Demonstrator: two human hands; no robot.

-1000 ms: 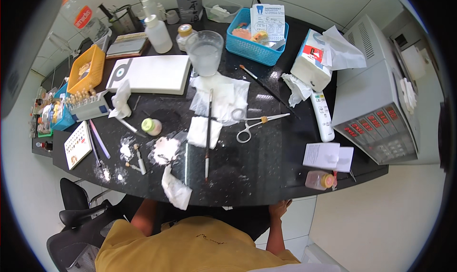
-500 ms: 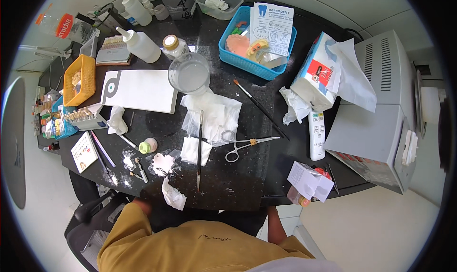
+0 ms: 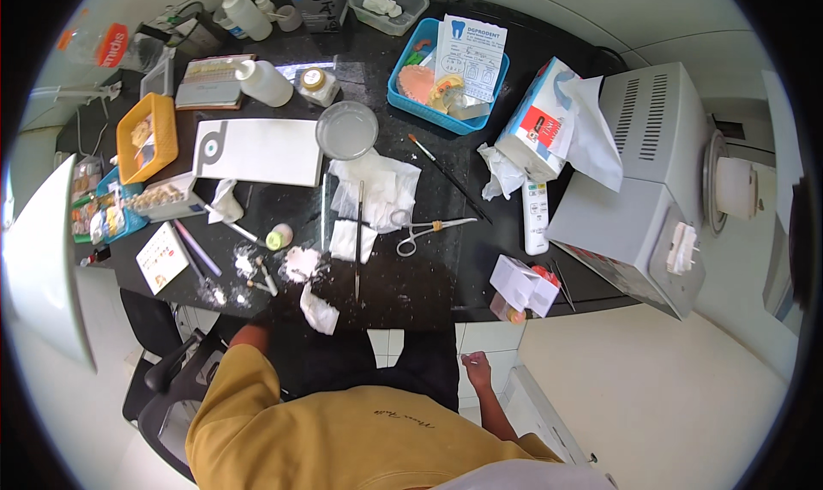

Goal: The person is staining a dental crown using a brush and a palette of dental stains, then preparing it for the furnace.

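Note:
My left hand (image 3: 251, 336) is by the table's front edge, in dark shadow, with its fingers not distinguishable. Lower right, my right hand (image 3: 477, 370) hangs beside my leg, away from the table. Its fingers are curled; whether they hold anything small cannot be made out. Nearest my left hand on the tabletop lie a crumpled tissue (image 3: 319, 310) and a pale pink powder heap (image 3: 300, 264). Farther in are a thin dark-handled brush (image 3: 359, 241) across folded tissues (image 3: 375, 190), and a locking clamp (image 3: 429, 228) with a tan band on it.
A water bowl (image 3: 347, 131) stands behind the tissues. A blue basket (image 3: 446, 123) holds dental models and a paper slip. To the right are a tissue box (image 3: 536, 117), a remote (image 3: 536, 220) and a grey machine (image 3: 621, 198). An office chair (image 3: 184, 378) is at lower left.
The view has shifted, so the table sits higher and more floor shows. My right hand, hidden below the table edge before, is now visible beside my leg. The things on the table appear unmoved.

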